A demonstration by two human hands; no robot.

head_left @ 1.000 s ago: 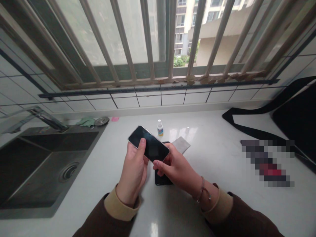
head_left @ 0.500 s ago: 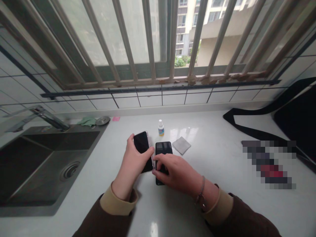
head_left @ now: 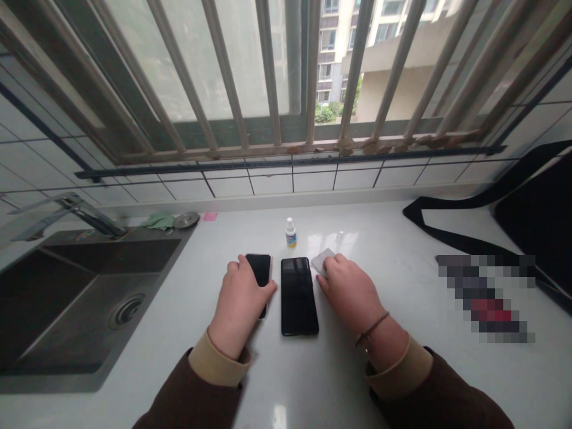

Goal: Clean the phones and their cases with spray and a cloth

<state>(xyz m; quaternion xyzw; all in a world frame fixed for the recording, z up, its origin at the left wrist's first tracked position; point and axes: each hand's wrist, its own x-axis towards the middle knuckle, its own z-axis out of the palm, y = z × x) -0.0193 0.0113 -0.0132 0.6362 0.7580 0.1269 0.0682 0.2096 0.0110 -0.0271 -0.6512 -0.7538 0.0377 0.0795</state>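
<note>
My left hand [head_left: 239, 298] grips a smartphone [head_left: 260, 268] by its long edges, fingers on the left and thumb on the right. The phone's dark screen faces up, close to the counter; whether it touches cannot be made out. To its right a second, larger black smartphone [head_left: 298, 298] lies screen up, untouched. My right hand [head_left: 346, 283] is closed at the grey folded cloth [head_left: 320, 261], fingertips pinching its right side. Part of the cloth is hidden under the fingers. Behind the phones stands a small white bottle [head_left: 291, 233] with a blue and yellow label.
A sink [head_left: 102, 333] with a faucet [head_left: 89, 214] is set into the white counter at left. A green cloth [head_left: 158, 221], a metal drain strainer [head_left: 186, 220] and a pink slip [head_left: 210, 217] lie behind it. A black strap [head_left: 465, 243] trails across the right side.
My left hand has lowered the smartphone towards the counter. My right hand has left the phones, moved right and closed on the grey cloth. The larger phone is uncovered.
</note>
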